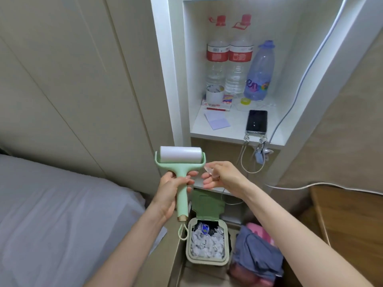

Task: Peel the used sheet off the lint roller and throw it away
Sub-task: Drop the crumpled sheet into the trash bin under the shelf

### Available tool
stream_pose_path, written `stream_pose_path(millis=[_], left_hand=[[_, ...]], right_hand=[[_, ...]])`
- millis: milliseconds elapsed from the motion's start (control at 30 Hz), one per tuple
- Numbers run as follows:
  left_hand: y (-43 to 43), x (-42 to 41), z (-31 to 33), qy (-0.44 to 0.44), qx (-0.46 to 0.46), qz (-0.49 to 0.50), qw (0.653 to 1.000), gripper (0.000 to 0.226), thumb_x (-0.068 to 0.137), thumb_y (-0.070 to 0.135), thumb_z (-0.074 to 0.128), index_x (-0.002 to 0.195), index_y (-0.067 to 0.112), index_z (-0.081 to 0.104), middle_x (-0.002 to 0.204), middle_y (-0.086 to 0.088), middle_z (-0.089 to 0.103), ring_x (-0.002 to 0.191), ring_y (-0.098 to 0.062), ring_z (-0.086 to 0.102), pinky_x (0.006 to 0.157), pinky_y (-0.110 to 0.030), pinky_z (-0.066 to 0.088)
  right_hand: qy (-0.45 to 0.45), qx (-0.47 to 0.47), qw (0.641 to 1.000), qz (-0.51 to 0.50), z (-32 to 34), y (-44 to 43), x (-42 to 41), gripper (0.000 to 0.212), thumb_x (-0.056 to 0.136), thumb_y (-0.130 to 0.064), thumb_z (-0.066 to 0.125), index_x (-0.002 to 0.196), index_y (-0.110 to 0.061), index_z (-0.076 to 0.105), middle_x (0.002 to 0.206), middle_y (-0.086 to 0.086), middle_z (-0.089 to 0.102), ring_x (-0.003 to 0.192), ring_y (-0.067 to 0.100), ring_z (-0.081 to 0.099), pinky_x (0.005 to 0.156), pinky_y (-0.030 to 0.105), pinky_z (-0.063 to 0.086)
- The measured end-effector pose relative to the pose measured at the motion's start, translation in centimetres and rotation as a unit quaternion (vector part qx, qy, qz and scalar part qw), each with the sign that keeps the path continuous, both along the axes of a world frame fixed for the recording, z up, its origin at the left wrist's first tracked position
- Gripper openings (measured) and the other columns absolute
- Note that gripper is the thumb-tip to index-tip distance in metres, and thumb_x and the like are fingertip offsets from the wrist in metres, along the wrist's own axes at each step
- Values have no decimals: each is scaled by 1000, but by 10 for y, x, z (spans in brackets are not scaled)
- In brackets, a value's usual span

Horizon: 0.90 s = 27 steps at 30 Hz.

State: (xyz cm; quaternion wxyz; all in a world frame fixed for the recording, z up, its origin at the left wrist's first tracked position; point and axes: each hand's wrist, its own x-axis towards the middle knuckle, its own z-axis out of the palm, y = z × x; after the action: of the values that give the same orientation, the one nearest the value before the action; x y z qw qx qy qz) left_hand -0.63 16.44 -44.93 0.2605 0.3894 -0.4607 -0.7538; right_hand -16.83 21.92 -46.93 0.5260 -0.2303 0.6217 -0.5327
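Lint roller, mint-green: handle clasped in my left hand, drum up, just above the grip. Used sheet, small crumpled clear wad: pinched at the fingertips of my right hand, just right of the roller, apart from the drum. Trash bin, lid open, nearly full: directly below both hands. Advice, as I judge it: lower the wad over the opening, spread my fingers wide, flick if adhesive clings; keep the roller clear.
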Motion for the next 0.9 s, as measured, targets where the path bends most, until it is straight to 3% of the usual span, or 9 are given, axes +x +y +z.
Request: stream_pose_path(millis=[133,267,400,533,633,667,767,833,900], left_hand=[[10,-2,-31,-22,39,-27,999,30,87,2,54,117,-1,50,92,-1,75,61,-10,68,54,-22,54],[14,1,-64,-60,68,-19,996,25,89,3,52,113,0,49,96,-8,72,57,-11,61,47,-19,47],[15,8,-96,-92,113,8,989,12,85,-3,56,93,4,51,80,-10,60,47,-8,54,41,-17,44],[20,17,-126,-161,139,-21,977,15,81,-14,48,88,-1,52,69,-10,51,51,-14,46,41,-18,43],[27,23,-141,-187,162,-13,969,14,84,-15,49,79,-4,55,70,-17,56,51,-17,59,48,-19,52],[28,25,-145,-192,172,-9,966,13,85,-15,49,78,-5,55,72,-19,57,52,-18,62,49,-20,54],[32,30,-154,-205,184,-12,961,12,86,-11,50,79,-4,56,75,-19,59,53,-18,64,48,-22,54],[31,32,-157,-217,175,-11,960,8,87,-9,51,84,-4,57,78,-18,61,48,-14,67,48,-22,56],[27,33,-158,-225,165,-5,960,6,86,-8,53,87,-4,57,80,-18,61,47,-12,67,48,-22,56]], right_hand=[[29,102,993,-43,-38,12,3,35,74,15,27,56,-3,52,55,9,40,44,18,36,38,18,39],[17,194,969,-150,-70,16,6,18,49,2,29,46,-15,36,38,0,31,27,10,20,33,7,17],[33,214,956,-197,-108,24,6,27,54,5,33,39,-17,37,39,1,30,31,11,22,39,11,17],[-63,241,959,-133,-149,36,5,24,75,4,34,79,-8,54,53,2,41,47,16,35,47,26,39],[-114,232,962,-93,-177,45,9,32,88,14,23,109,0,43,78,16,50,75,31,58,81,45,52],[-115,239,961,-79,-184,47,11,32,90,15,21,112,0,39,83,23,53,77,36,63,83,47,52],[-97,273,955,-67,-202,51,14,11,98,2,36,109,5,37,85,33,58,42,28,66,52,39,60],[-62,288,951,-99,-211,51,10,21,92,-7,56,104,4,42,77,25,59,31,20,61,31,27,50],[-35,287,946,-148,-218,51,4,31,81,-7,72,97,1,48,67,15,57,26,13,54,27,18,40]])
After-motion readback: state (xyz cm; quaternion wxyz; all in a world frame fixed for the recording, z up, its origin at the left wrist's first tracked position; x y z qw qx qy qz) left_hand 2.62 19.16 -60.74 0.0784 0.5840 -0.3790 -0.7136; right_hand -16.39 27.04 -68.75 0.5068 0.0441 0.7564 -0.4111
